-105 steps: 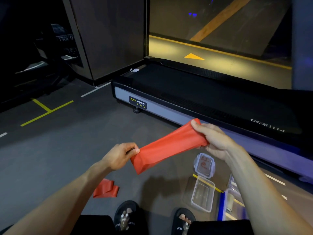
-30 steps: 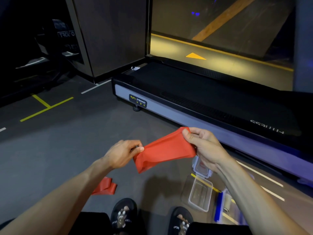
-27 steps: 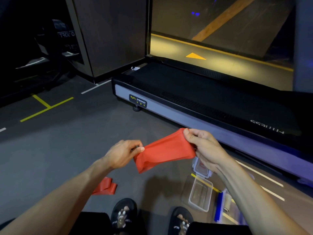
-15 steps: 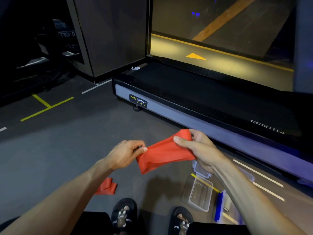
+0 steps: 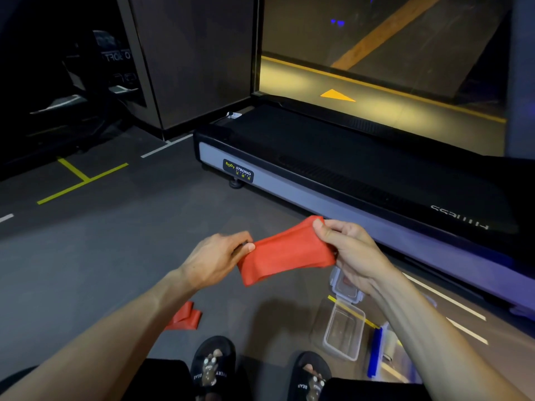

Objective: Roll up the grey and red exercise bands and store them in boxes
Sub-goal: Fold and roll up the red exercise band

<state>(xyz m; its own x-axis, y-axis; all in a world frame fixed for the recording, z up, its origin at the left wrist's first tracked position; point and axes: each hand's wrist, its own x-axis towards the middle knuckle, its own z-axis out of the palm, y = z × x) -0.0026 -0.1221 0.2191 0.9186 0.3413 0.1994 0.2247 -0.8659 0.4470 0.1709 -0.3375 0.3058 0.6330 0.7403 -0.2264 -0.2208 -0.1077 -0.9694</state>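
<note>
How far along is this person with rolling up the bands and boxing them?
Early on, it seems. No band visibly sits in a box: the clear box on the floor is open and looks empty. In hand: the left hand and right hand pinch the ends of a red band, not rolled. Left: another red band on the floor; no grey band shows.

Gym; treadmill (image 5: 362,175) on dark floor (image 5: 86,256); taped lines (image 5: 78,180)
</note>
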